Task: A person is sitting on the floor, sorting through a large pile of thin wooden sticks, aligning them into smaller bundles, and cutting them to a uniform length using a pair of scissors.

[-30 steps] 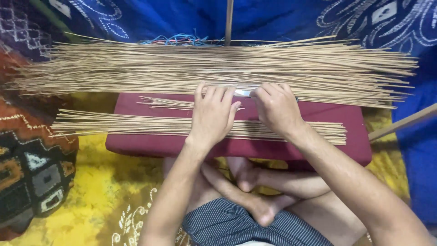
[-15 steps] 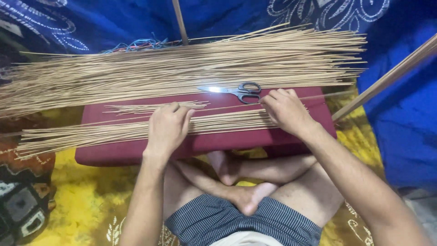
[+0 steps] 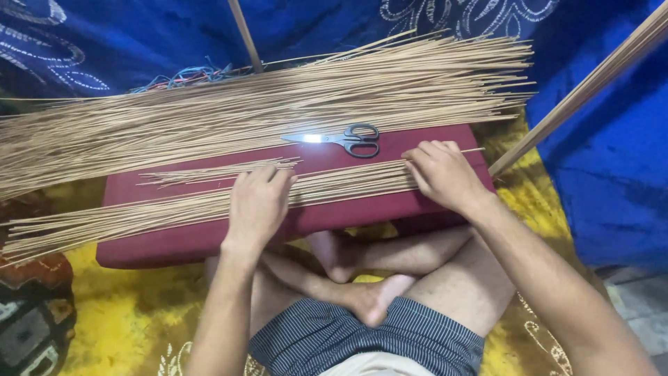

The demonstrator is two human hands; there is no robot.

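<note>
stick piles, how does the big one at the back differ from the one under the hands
The back pile is far thicker and wider; the front bundle is a thin row. The back pile lies untouched beyond the scissors; the front bundle is pressed by the left hand and right hand on the maroon cushion. Both are long, thin, tan sticks lying roughly side to side.

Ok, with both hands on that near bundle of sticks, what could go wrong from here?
The near stick bundle overhangs the maroon cushion at its left end, so a push from the left hand might tip sticks off. The scissors lie just beyond the right hand, blades closed but close enough to knock. The big stick pile behind could slide forward and mix in.
</note>
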